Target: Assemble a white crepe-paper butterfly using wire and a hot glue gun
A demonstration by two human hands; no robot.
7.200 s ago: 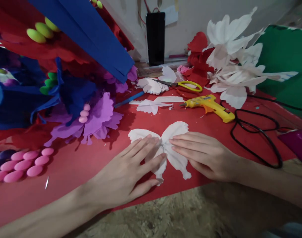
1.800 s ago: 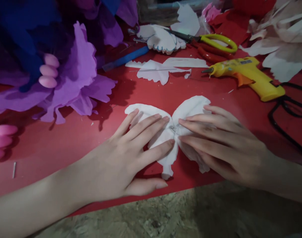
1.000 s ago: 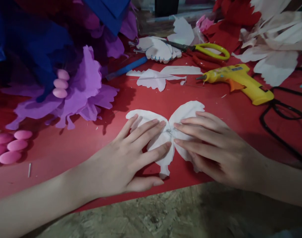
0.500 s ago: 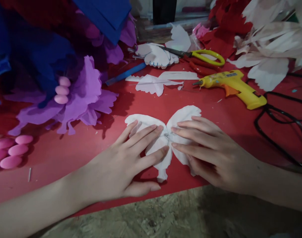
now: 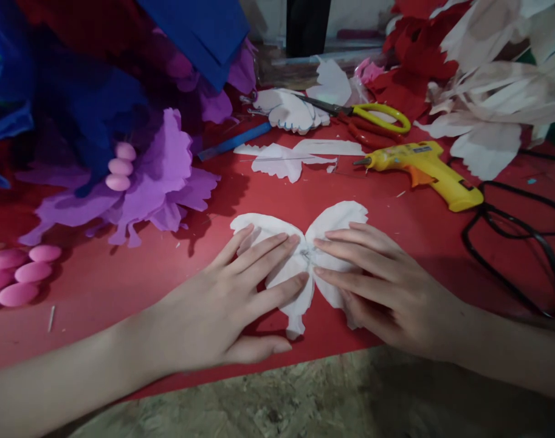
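A white butterfly cutout [image 5: 301, 307] lies spread on the red table surface [image 5: 277, 194], near its front edge. It looks like thin fabric or paper, with a small greyish patch at its centre. My left hand [image 5: 227, 298] rests flat on the left wings, fingers spread and thumb on the red surface. On the right wings lie the outstretched fingers of my right hand [image 5: 396, 286], its thumb partly tucked below them. Parts of the wings are hidden under both hands.
Beyond the butterfly lie white scraps [image 5: 277, 161], scissors [image 5: 382, 117] with yellow and red handles, and a blue cutter [image 5: 236, 141]. A yellow glue gun [image 5: 423, 167] trails a black cord [image 5: 532, 228]. Purple butterflies [image 5: 154, 182] and pink oval pieces [image 5: 33, 272] stand left.
The view has shifted slightly, so the far objects appear a little lower. Both hands stay on the butterfly's wings in nearly the same pose.
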